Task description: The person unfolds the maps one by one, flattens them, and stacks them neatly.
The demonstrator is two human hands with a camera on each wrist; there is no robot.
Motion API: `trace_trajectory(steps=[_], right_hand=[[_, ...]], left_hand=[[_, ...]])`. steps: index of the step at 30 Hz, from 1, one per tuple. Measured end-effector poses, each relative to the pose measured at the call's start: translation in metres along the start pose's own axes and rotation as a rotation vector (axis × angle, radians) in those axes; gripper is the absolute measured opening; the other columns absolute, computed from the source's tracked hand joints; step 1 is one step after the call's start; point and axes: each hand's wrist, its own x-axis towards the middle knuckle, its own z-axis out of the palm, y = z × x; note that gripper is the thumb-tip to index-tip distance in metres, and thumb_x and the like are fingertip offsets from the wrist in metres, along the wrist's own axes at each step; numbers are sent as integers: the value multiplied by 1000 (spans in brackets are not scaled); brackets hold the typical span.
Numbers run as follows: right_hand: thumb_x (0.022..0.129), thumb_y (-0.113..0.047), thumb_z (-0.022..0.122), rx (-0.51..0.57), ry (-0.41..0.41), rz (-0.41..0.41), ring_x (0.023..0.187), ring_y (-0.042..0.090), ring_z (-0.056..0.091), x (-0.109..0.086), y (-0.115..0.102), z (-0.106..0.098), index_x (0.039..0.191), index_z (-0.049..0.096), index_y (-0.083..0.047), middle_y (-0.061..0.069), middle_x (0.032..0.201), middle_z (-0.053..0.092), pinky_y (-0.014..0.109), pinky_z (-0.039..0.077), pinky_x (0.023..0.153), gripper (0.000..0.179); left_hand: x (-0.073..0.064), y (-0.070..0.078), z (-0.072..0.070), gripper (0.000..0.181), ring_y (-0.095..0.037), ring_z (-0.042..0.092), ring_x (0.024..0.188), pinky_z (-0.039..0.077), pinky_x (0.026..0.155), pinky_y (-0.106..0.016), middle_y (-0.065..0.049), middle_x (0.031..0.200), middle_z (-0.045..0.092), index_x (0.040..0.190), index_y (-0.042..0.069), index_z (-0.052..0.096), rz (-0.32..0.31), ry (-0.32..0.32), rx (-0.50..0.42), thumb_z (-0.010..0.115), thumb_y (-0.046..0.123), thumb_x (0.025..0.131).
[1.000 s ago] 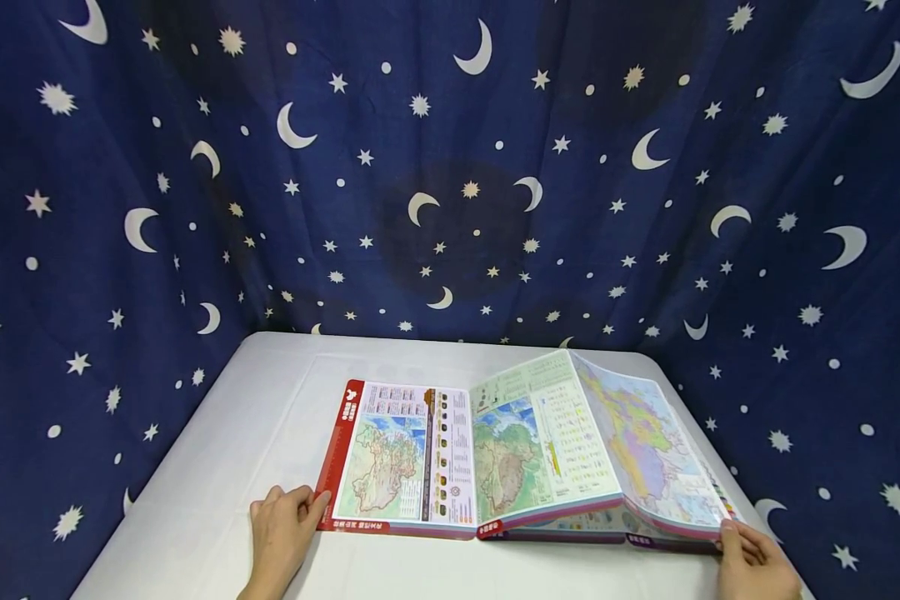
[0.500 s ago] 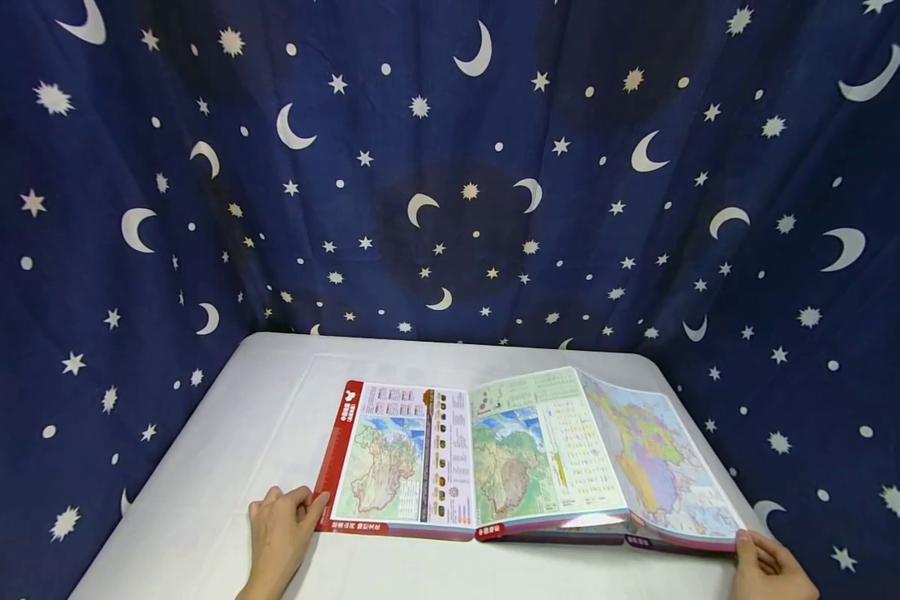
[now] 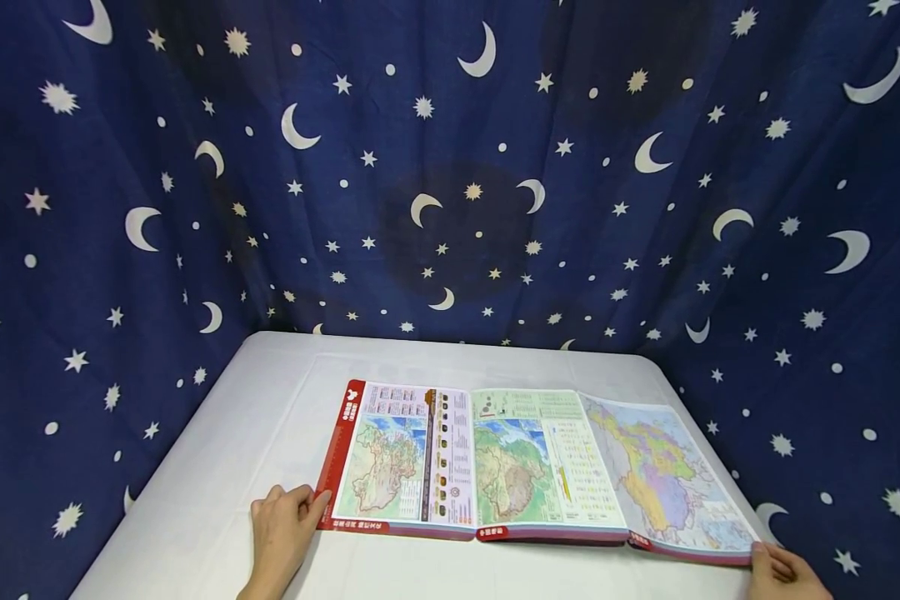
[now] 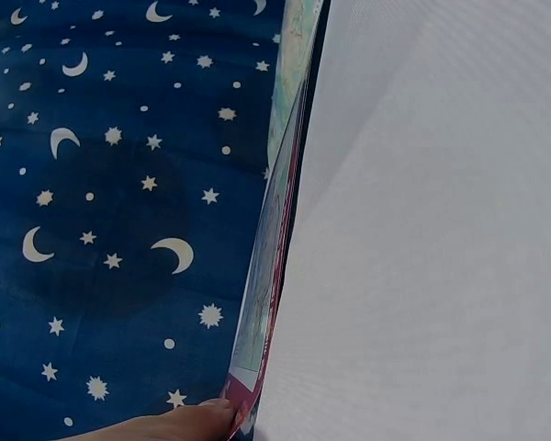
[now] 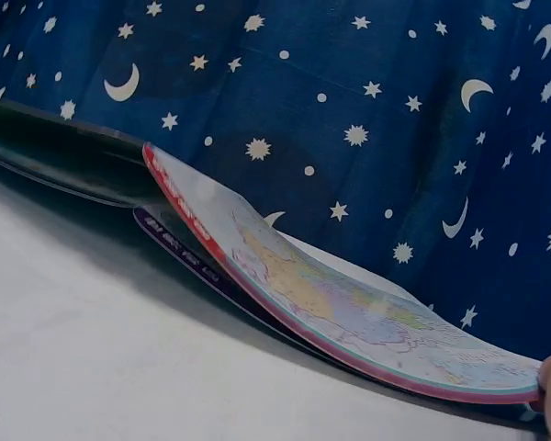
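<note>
A fold-out map [image 3: 510, 462] lies spread across the table in three panels, its left edge banded in red. My left hand [image 3: 281, 529] pinches its lower left corner; in the left wrist view the thumb [image 4: 202, 421] lies on the red corner. At the lower right corner my right hand [image 3: 783, 573] grips the panel with the coloured regions [image 3: 660, 475], fingers curled below the edge. Seen from the right wrist, that top panel [image 5: 349, 312] bows upward towards its fold, above a darker purple-edged layer [image 5: 179, 253].
White cloth covers the table [image 3: 270, 417], which shows bare left of the map and in front of it. A dark blue curtain [image 3: 450, 167] printed with moons and stars encloses the back and both sides.
The raised fold between the middle and right panels has sunk nearly flat. My right hand has moved right and towards me with the map's corner; the left hand has stayed put.
</note>
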Motion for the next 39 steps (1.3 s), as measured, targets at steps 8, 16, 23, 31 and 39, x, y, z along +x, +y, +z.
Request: trace_trajectory(steps=[8, 16, 23, 31, 39], right_hand=[[101, -25, 61, -14, -25, -39, 51, -20, 33, 6, 5, 1, 125, 66, 12, -42, 56, 33, 10, 32, 49, 45], [100, -41, 61, -231, -84, -41, 96, 44, 64, 8, 0, 0, 126, 67, 1, 32, 114, 70, 43, 38, 74, 50], [101, -43, 61, -275, -105, -61, 99, 47, 61, 8, 2, -3, 127, 68, 1, 32, 117, 68, 43, 34, 73, 52], [99, -39, 62, -232, -77, -91, 106, 53, 58, 8, 3, -5, 123, 67, 3, 35, 123, 64, 51, 37, 80, 48], [95, -26, 66, -92, 38, -244, 127, 55, 49, -6, -11, 2, 130, 68, 2, 34, 133, 60, 61, 34, 105, 44]], left_hand=[[-1, -1, -1, 46, -11, 32, 62, 23, 72, -38, 11, 51, 37, 58, 22, 52, 5, 3, 11, 83, 30, 91], [0, -3, -2, 47, -13, 31, 61, 24, 71, -38, 11, 50, 37, 57, 20, 51, -6, 15, 16, 84, 26, 90], [2, -1, -2, 46, -12, 30, 61, 23, 71, -38, 12, 50, 36, 58, 20, 52, 21, 38, 7, 84, 25, 91], [1, -1, 1, 45, -13, 32, 59, 24, 71, -38, 11, 49, 37, 58, 20, 52, -1, 51, 2, 85, 22, 88], [2, 2, 3, 23, -15, 41, 65, 27, 72, -38, 3, 67, 49, 87, 10, 65, -51, 77, -60, 85, 23, 89]])
